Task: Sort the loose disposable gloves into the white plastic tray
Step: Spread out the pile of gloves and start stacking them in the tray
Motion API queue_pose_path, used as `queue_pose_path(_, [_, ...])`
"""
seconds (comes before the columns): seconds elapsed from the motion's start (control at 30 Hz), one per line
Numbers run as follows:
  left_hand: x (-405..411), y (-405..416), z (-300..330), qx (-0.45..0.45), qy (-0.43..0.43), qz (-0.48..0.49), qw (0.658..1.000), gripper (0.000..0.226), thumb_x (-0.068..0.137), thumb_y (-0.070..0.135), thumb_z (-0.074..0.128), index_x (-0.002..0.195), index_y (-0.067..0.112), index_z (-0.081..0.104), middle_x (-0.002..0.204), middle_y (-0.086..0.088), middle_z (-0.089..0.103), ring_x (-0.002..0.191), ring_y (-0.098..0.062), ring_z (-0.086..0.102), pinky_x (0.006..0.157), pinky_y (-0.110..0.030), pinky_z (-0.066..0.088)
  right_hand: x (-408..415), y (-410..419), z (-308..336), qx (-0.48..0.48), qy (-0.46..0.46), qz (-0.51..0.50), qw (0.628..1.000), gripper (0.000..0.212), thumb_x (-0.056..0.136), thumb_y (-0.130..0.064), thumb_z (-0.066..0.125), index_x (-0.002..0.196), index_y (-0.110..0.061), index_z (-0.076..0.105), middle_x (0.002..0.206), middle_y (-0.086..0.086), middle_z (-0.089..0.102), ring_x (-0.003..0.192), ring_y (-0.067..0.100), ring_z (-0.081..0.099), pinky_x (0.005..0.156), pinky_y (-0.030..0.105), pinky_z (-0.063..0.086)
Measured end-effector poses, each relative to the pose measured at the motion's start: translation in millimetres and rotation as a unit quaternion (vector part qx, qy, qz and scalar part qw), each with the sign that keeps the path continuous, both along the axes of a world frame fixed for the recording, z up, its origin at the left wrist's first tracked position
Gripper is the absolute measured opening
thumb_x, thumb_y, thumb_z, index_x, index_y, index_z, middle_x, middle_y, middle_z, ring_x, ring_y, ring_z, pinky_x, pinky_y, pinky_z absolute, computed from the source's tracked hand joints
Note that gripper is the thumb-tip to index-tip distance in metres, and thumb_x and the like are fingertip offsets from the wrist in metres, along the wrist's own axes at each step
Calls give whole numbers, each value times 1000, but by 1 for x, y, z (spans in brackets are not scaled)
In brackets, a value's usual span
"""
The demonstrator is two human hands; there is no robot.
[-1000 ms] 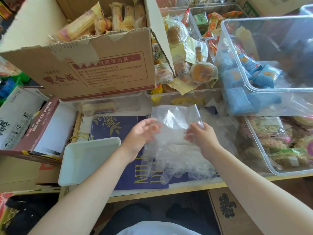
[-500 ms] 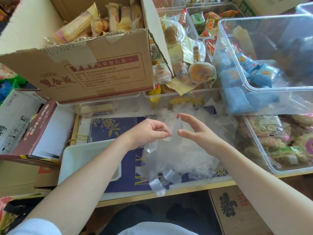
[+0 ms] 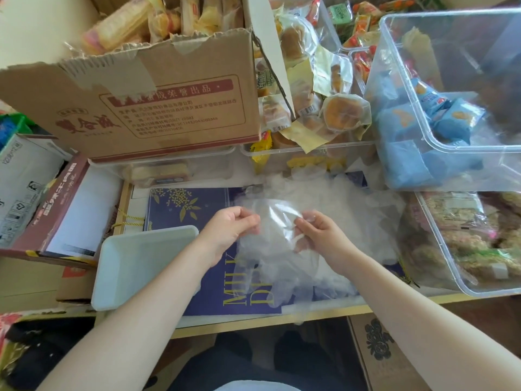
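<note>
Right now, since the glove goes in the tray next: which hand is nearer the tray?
Left. The left hand pinches the glove just right of the tray; the right hand pinches its far side, farther right.

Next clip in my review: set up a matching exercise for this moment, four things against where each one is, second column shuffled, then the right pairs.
Things
1. white tray
2. clear glove
3. cardboard box
4. blue packets

Places
A. in the clear tub at upper right
B. pinched between the left hand and the right hand
C. at the table's left edge, beside the left forearm
D. behind the table on the left, full of wrapped snacks

Pairs: 1-C, 2-B, 3-D, 4-A
</note>
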State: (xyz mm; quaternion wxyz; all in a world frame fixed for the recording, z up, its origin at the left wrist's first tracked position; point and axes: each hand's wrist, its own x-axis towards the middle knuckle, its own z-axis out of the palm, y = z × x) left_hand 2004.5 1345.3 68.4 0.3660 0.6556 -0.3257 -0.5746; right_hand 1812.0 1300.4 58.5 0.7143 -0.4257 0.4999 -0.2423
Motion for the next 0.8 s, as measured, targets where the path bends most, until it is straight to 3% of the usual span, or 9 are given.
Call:
queue_pose_path(0.03, [-3,-1,-7,1,-43,19,999,11,91,15,58,81,15,60,72,0,64,69,-12,61,75,-27,42,0,1,-6,11,23,7,1000,10,98,-11,46,89,-10,52,74,6,55,47,8,56,50,20,48])
queue_pose_path(0.1, [-5,-1,-17,-2,-113,28,993,17,94,17,52,78,16,57,65,1,60,65,-16,52,71,-30,41,-8,-2,-23,-33,186,74,979,18,97,-25,49,111,-14,51,95,5,59,77,8,60,67,22,47])
queue_pose_path(0.17, [-5,1,-22,-9,-131,18,991,21,97,17,47,76,17,52,62,0,55,57,-16,49,62,-25,45,-27,-10,-42,-129,407,188,885,52,93,-37,52,137,-14,36,132,8,50,117,22,50,93,34,43])
queue_pose_path(0.23, [-6,4,-26,-14,-154,8,988,23,98,16,43,76,18,49,60,0,50,48,-14,45,49,-16,43,-45,-12,-55,-211,523,233,792,64,93,-39,51,145,-12,24,150,11,29,135,29,30,108,39,30])
queue_pose_path(0.37, [-4,7,-36,-8,-211,13,977,23,97,19,44,75,22,48,59,2,44,46,-10,40,56,-30,44,-65,-19,-65,-311,567,158,746,55,91,-25,56,139,-10,35,143,15,35,128,32,33,103,41,30])
queue_pose_path(0.47, [-3,6,-38,4,-242,7,970,21,96,22,45,78,12,52,69,-5,55,63,-18,52,66,-33,42,-73,-25,-70,-396,582,108,702,57,77,-11,70,128,-8,43,133,21,43,119,36,34,97,50,28])
queue_pose_path(0.57, [-4,2,-37,3,-230,31,973,20,96,22,46,85,10,57,86,-5,66,84,-23,60,80,-38,46,-76,-36,-70,-402,596,100,688,73,78,-5,67,140,-11,28,146,22,31,130,41,29,104,52,20])
queue_pose_path(0.67, [-6,-4,-37,-4,-198,37,979,17,96,18,46,82,18,57,84,2,68,87,-22,64,85,-43,49,-77,-49,-66,-370,623,117,679,64,87,0,53,144,-7,25,146,19,33,124,40,40,92,49,40])
queue_pose_path(0.8, [-11,-7,-34,-21,-148,60,987,18,96,13,46,81,17,56,80,3,68,76,-15,64,81,-37,49,-79,-61,-66,-283,584,26,760,51,90,6,45,139,-2,31,134,23,46,115,38,50,85,41,45])
